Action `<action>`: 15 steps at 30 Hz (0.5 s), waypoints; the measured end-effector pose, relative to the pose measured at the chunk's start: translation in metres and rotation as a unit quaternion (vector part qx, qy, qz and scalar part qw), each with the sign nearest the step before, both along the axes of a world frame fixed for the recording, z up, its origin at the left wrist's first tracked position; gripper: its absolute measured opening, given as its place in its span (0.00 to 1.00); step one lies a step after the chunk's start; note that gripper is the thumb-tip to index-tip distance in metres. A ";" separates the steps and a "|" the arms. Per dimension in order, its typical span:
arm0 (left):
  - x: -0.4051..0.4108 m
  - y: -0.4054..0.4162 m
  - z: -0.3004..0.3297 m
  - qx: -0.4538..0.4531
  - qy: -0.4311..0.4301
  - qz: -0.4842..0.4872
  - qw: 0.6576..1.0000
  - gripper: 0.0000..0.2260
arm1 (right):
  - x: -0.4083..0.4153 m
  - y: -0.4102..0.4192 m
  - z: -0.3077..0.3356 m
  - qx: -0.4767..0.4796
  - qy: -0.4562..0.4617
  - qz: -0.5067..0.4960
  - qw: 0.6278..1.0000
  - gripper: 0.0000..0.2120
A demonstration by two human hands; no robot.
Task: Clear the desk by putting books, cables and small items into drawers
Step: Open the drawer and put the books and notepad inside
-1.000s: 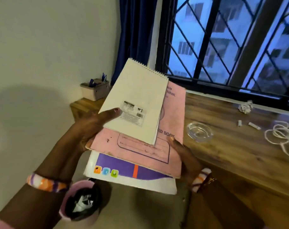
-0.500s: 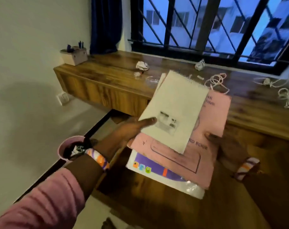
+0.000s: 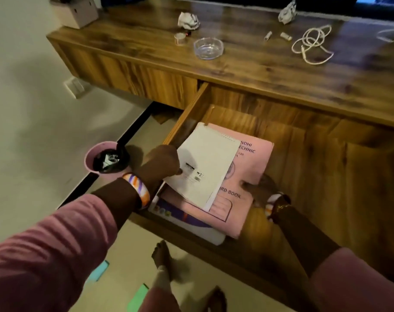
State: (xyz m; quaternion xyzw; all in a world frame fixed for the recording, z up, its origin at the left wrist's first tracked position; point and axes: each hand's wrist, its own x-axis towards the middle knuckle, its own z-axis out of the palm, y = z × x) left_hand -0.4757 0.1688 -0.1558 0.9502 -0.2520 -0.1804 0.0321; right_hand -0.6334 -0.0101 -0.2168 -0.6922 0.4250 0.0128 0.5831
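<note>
A stack of books lies low inside the open wooden drawer [image 3: 191,104]: a white spiral notepad [image 3: 209,163] on top, a pink record book [image 3: 252,167] under it, and a white-and-purple book [image 3: 187,218] at the bottom. My left hand [image 3: 162,163] grips the stack's left edge, thumb on the notepad. Gripping the pink book's right edge is my right hand [image 3: 259,188]. On the desk top [image 3: 247,70] lie a coiled white cable [image 3: 311,43], a glass dish [image 3: 208,48], two crumpled papers [image 3: 188,20] and small items [image 3: 277,36].
A pink bin [image 3: 105,159] with a black liner stands on the floor left of the drawer. A pen holder box [image 3: 76,11] sits at the desk's far left corner. My bare feet [image 3: 166,260] are below the drawer front. Another cable [image 3: 392,36] lies at the right edge.
Both hands carried the book stack from chest height down into the open drawer. My view tilted down from the window to the drawer and floor.
</note>
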 end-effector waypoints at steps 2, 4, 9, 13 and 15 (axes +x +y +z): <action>-0.005 0.006 -0.002 0.068 -0.011 -0.033 0.997 0.22 | 0.004 0.004 0.002 0.015 0.020 0.044 0.999 0.28; -0.013 0.014 -0.002 0.129 -0.003 -0.046 0.991 0.18 | 0.008 0.005 0.000 0.012 0.041 0.080 0.996 0.31; -0.035 0.009 -0.002 0.328 -0.063 -0.118 0.935 0.22 | 0.004 0.011 -0.008 0.012 0.074 0.120 0.990 0.31; -0.048 0.004 0.000 0.276 -0.086 -0.226 0.930 0.18 | 0.005 0.012 -0.013 -0.012 0.096 0.141 0.985 0.31; -0.056 0.003 0.003 0.212 -0.047 -0.284 0.934 0.21 | 0.009 0.012 -0.011 -0.022 0.112 0.149 0.982 0.34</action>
